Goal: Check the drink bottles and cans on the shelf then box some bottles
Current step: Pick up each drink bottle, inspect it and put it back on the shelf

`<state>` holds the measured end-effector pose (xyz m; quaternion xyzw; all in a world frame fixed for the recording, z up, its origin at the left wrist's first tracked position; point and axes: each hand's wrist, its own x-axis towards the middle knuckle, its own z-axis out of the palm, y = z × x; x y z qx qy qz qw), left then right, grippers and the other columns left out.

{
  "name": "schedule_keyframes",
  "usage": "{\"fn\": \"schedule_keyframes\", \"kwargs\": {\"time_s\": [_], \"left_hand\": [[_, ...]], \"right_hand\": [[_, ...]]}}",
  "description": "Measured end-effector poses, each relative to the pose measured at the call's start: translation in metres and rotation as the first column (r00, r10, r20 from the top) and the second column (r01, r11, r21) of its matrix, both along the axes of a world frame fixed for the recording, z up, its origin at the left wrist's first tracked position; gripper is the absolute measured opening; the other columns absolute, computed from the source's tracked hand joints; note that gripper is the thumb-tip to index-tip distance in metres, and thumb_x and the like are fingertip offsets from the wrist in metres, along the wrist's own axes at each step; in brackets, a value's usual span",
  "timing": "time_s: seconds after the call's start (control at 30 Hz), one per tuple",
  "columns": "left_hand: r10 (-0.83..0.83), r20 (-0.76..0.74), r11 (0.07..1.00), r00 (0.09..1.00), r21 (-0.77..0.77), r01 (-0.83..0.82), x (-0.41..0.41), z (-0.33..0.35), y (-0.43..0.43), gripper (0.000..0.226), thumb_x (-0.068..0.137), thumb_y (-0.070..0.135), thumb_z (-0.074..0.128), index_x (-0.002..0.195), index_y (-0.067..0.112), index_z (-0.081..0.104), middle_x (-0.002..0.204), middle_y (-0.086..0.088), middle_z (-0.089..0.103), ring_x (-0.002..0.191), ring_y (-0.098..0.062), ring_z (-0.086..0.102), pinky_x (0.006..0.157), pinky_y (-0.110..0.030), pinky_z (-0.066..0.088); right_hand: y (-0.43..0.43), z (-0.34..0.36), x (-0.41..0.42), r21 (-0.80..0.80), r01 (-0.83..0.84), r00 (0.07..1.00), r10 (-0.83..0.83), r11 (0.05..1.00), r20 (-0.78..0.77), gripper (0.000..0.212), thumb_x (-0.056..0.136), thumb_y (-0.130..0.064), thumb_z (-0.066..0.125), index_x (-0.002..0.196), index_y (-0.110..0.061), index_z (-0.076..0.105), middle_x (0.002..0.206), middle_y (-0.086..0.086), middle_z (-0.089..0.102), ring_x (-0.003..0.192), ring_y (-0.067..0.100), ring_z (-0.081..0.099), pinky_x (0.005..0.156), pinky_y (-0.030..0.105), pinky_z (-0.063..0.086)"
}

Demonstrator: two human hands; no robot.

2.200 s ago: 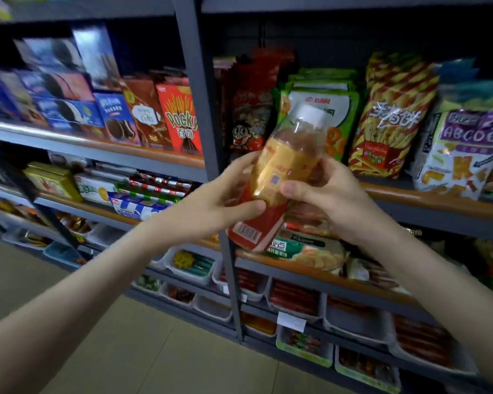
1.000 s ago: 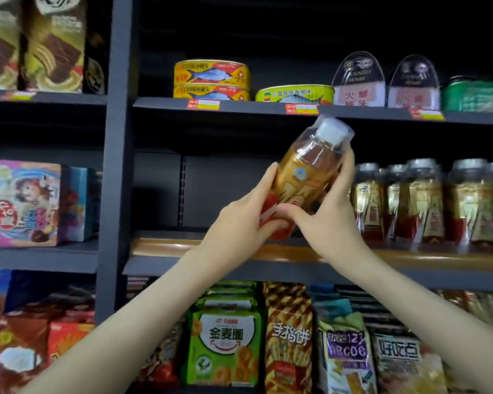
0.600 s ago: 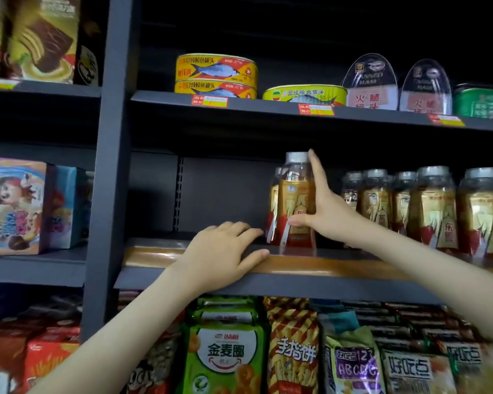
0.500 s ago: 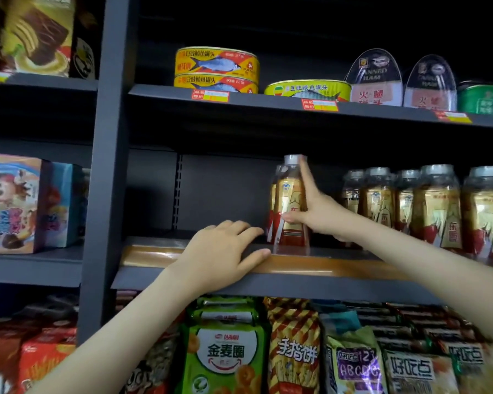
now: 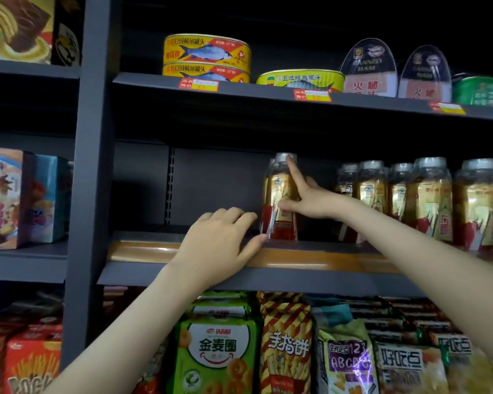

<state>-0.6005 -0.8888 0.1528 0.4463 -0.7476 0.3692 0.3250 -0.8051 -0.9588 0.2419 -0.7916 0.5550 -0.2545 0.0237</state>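
Note:
An amber tea bottle (image 5: 281, 226) with a gold and red label and a silver cap stands upright on the middle shelf (image 5: 325, 261), with another bottle right behind it. My right hand (image 5: 308, 200) holds it: the thumb lies across the label, the index finger points up to the cap, and the other fingers curl round its right side. My left hand (image 5: 219, 240) rests flat on the shelf's wooden front edge, just left of the bottle. More bottles of the same kind (image 5: 433, 203) stand in a row to the right.
Fish cans (image 5: 207, 58) and ham tins (image 5: 367, 72) sit on the shelf above. Snack bags (image 5: 217, 345) fill the shelf below. The middle shelf left of the bottle is bare back to the dark panel. A grey upright post (image 5: 88, 194) divides the bays.
The bottle went from both hands, tilted in the air, to standing on the shelf. My left hand let go and dropped to the shelf edge. My right hand pushed the bottle further back.

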Motion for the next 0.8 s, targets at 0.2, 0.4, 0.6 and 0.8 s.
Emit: {"fn": "schedule_keyframes", "kwargs": {"time_s": [0.2, 0.4, 0.6, 0.8], "left_hand": [[-0.073, -0.032, 0.995, 0.997, -0.068, 0.071, -0.035, -0.008, 0.001, 0.057, 0.093, 0.052, 0.034, 0.125, 0.013, 0.060, 0.104, -0.002, 0.069, 0.087, -0.021, 0.067, 0.073, -0.034, 0.054], [-0.099, 0.061, 0.987, 0.993, -0.120, 0.106, -0.043, -0.019, 0.005, 0.051, 0.093, 0.050, 0.038, 0.108, 0.011, 0.067, 0.086, -0.001, 0.065, 0.072, -0.020, 0.062, 0.063, -0.033, 0.050], [-0.069, 0.080, 0.986, 0.994, -0.148, 0.081, -0.043, -0.025, 0.009, 0.053, 0.093, 0.051, 0.037, 0.112, 0.009, 0.065, 0.085, -0.001, 0.064, 0.071, -0.019, 0.060, 0.064, -0.030, 0.047], [-0.063, 0.068, 0.990, 0.996, -0.123, 0.071, -0.043, -0.025, 0.010, 0.050, 0.093, 0.048, 0.037, 0.110, 0.010, 0.065, 0.085, 0.000, 0.064, 0.072, -0.019, 0.060, 0.064, -0.030, 0.047]], "right_hand": [[0.005, -0.006, -0.062, -0.452, 0.457, 0.835, -0.544, 0.766, -0.078, 0.090, 0.095, -0.046, 0.049, 0.150, -0.032, -0.020, 0.158, 0.020, -0.016, 0.146, 0.039, -0.011, 0.118, 0.055, 0.001], [-0.010, -0.010, -0.091, -0.241, 0.470, 0.881, -0.465, 0.849, 0.081, 0.101, 0.094, -0.009, 0.056, 0.145, -0.048, -0.023, 0.154, 0.005, -0.036, 0.142, 0.052, 0.003, 0.093, 0.046, 0.048], [-0.015, -0.016, -0.086, -0.324, 0.487, 0.868, -0.491, 0.811, 0.076, 0.090, 0.083, 0.018, 0.048, 0.153, -0.030, 0.016, 0.156, 0.007, -0.030, 0.142, 0.051, 0.007, 0.095, 0.047, 0.051], [0.001, -0.020, -0.092, -0.423, 0.298, 0.952, -0.301, 0.856, 0.063, 0.078, 0.091, 0.007, 0.048, 0.152, -0.035, 0.022, 0.160, -0.002, -0.022, 0.142, 0.045, 0.017, 0.108, 0.044, 0.040]]}}
